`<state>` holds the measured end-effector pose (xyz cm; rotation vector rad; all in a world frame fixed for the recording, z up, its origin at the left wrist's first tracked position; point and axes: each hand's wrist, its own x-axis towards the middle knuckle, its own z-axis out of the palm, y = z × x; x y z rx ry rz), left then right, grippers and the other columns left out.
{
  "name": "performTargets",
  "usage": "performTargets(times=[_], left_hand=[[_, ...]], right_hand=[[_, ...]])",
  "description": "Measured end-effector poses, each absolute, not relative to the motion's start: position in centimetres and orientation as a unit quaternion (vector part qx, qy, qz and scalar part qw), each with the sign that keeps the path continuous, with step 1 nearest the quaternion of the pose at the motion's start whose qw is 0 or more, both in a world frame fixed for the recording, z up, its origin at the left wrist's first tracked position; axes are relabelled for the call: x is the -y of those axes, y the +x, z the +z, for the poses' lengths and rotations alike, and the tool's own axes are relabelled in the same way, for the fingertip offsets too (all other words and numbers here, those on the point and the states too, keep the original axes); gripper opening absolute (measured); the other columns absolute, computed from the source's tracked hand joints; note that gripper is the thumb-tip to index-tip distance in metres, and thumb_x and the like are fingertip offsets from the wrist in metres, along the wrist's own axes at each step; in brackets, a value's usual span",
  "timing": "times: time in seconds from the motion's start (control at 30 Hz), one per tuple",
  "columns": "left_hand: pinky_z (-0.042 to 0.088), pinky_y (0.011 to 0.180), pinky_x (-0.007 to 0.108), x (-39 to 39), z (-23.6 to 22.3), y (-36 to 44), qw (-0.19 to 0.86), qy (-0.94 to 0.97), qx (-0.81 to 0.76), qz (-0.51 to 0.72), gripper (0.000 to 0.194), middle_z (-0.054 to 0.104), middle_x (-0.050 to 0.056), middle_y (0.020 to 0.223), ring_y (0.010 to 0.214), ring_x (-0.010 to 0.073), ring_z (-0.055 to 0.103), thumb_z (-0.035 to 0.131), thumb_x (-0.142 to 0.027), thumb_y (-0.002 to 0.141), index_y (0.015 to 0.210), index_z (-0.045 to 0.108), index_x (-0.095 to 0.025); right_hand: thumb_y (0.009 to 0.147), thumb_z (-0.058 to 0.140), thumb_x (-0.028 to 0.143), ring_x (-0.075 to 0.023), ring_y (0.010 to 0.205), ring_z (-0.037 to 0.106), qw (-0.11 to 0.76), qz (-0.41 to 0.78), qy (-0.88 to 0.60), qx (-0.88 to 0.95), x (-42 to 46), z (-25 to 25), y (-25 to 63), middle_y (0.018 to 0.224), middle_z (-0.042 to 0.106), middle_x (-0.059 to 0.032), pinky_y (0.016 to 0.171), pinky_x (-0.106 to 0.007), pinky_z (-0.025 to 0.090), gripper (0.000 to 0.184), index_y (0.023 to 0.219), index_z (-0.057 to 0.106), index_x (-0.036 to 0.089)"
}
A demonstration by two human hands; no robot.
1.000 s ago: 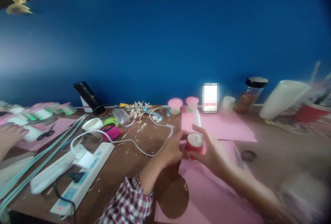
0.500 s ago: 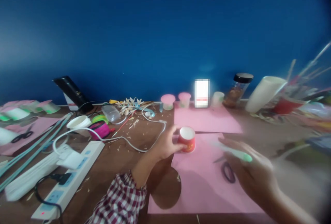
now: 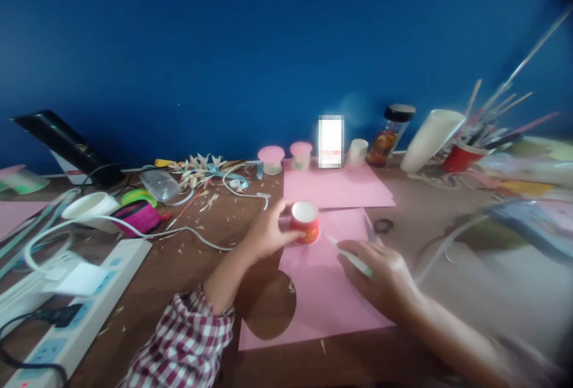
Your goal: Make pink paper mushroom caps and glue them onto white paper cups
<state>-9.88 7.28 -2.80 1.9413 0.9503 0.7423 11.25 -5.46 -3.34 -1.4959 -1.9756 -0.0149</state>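
My left hand [image 3: 264, 233] is closed around a red paper cup [image 3: 305, 230] with a white inside. The cup stands upright, mouth up, on a sheet of pink paper [image 3: 331, 292]. A rounded piece is cut out of that sheet, leaving brown table in the gap. Between the fingers of my right hand [image 3: 380, 271] is a slim white pen [image 3: 356, 259] with a green end. Its tip points at the foot of the cup; whether it touches the paper I cannot tell. Just beyond that hand lies a black scissors handle [image 3: 383, 225], the blades hidden from sight.
Behind are another pink sheet [image 3: 331, 191], pink-topped cups [image 3: 271, 158], a plain cup [image 3: 358, 152] and a black-lidded jar [image 3: 394, 134]. A power strip [image 3: 85, 310], white cable and magenta tape roll [image 3: 138, 218] lie left. A red brush cup [image 3: 463, 155] stands right.
The view has swung right. My right hand has brought the pen close to the cup's foot. The scissors handle now lies farther back, beside the paper. My left hand still holds the cup.
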Motion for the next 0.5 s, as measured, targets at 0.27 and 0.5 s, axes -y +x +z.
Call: performTargets(times=[0.27,0.5], left_hand=[[0.047,0.089,0.04,-7.5,-2.8,-9.8,0.422,0.776,-0.366,0.293,0.057,0.061,0.009,0.113,0.104,0.025,0.058,0.076,-0.033,0.064,0.114,0.051,-0.022],[0.047,0.089,0.043,-7.5,-2.9,-9.7,0.434,0.767,-0.367,0.299,0.059,0.061,0.011,0.113,0.104,0.0257,0.059,0.075,-0.041,0.064,0.113,0.051,-0.021]], right_hand=[[0.084,0.053,0.034,-0.0153,0.06,0.065,0.353,0.058,-0.668,0.653,4.0,-3.6,11.4,0.074,0.071,-0.0019,0.059,-0.023,0.049,0.019,0.089,0.067,0.022],[0.083,0.051,0.036,-0.0145,0.055,0.063,0.351,0.089,-0.687,0.629,2.6,-3.8,11.3,0.067,0.07,-0.0007,0.054,-0.022,0.046,0.022,0.084,0.068,0.022]])
